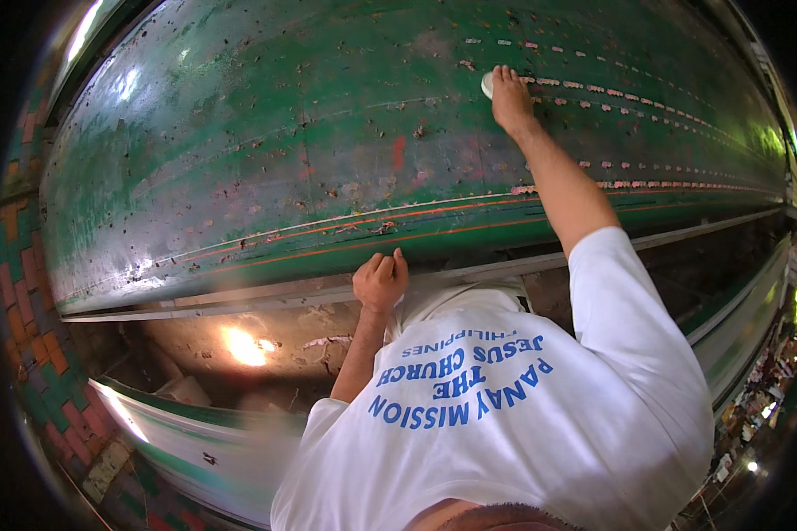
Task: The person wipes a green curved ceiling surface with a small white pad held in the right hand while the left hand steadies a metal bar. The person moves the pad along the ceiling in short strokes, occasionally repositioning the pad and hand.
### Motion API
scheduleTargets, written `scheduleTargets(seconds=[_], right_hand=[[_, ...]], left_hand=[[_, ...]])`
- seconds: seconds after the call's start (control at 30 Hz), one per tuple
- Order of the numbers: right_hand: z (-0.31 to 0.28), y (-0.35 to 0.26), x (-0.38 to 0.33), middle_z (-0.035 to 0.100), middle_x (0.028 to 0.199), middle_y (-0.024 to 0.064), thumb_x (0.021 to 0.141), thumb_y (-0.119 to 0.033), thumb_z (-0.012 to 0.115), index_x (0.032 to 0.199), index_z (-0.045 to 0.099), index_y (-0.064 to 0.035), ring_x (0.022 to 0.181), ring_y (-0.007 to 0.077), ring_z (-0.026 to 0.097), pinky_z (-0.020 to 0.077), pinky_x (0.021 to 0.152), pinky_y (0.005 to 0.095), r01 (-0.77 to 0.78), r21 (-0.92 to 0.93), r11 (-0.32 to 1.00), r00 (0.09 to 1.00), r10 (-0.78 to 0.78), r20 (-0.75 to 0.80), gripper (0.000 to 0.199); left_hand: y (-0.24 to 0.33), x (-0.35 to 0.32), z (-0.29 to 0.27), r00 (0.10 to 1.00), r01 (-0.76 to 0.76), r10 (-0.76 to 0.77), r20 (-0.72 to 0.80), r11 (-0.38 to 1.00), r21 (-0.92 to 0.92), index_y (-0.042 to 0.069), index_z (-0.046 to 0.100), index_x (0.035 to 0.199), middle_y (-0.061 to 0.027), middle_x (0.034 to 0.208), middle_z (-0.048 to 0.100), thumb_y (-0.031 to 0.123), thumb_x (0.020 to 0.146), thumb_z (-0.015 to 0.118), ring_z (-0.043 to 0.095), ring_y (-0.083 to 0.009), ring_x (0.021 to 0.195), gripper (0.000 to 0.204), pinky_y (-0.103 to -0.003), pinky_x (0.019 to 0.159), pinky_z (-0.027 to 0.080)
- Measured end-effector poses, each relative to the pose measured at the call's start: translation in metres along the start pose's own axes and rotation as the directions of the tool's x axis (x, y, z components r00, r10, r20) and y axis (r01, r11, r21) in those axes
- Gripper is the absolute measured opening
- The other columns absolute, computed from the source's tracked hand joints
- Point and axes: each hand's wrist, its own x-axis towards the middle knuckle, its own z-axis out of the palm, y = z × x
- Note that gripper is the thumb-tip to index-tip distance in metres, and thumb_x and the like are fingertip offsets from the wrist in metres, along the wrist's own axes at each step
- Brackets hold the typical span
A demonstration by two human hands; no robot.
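Our right hand [510, 97] is stretched far up the green hull [283, 150]; fingers pressed together over a small white pad [487, 84], which peeks out just left of the fingertips and lies flat against the paint; we judge the flat hand keeps the pad bearing evenly on the curved surface. Just right of those fingers runs a dotted row of pale filler spots [611, 88], with more rows lower; the pad sits at the row's near end.

Our left hand [380, 281] is curled, fingers folded in, knuckles and fingertips resting on the hull's lower edge just above a grey rail [239, 301]; whether it pinches anything we cannot tell; likely a brace for the long reach. Orange stripes [328, 239] run just above those fingers.

Below the left hand: white shirt [505, 416], a bright light [243, 347] on rough ground, a second pale hull [195, 434]; patterned tiles [27, 301] far left.
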Motion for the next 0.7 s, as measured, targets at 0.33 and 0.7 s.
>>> scheduleTargets(seconds=[0.33, 0.7], right_hand=[[-0.002, 0.020, 0.007, 0.046, 0.166, 0.0246, 0.106, -0.005, 0.053, 0.159, 0.044, 0.0053, 0.156, 0.0400, 0.043, 0.0340, 0.130, 0.0495, 0.008, 0.031, 0.999, 0.999, -0.007, -0.036, 0.055], [0.005, 0.036, 0.010, 0.045, 0.168, 0.0215, 0.107, -0.005, 0.052, 0.163, 0.041, 0.0025, 0.156, 0.0367, 0.042, 0.0355, 0.129, 0.0500, 0.023, 0.002, 1.000, 0.999, -0.023, -0.032, 0.057]], left_hand=[[0.000, -0.001, 0.003, 1.000, -0.023, 0.023, -0.016, 1.000, 0.010, 0.013, 0.047, 0.063, -0.0059, 0.062, 0.048, 0.014, 0.092, 0.080, 0.055, -0.0284, 0.049, 0.045, -0.041, 0.046, 0.044], [-0.002, -0.001, 0.005, 0.998, -0.034, 0.035, -0.057, 0.999, 0.019, 0.014, 0.048, 0.063, -0.0057, 0.061, 0.047, 0.013, 0.093, 0.080, 0.054, -0.0273, 0.048, 0.044, -0.040, 0.045, 0.044]])
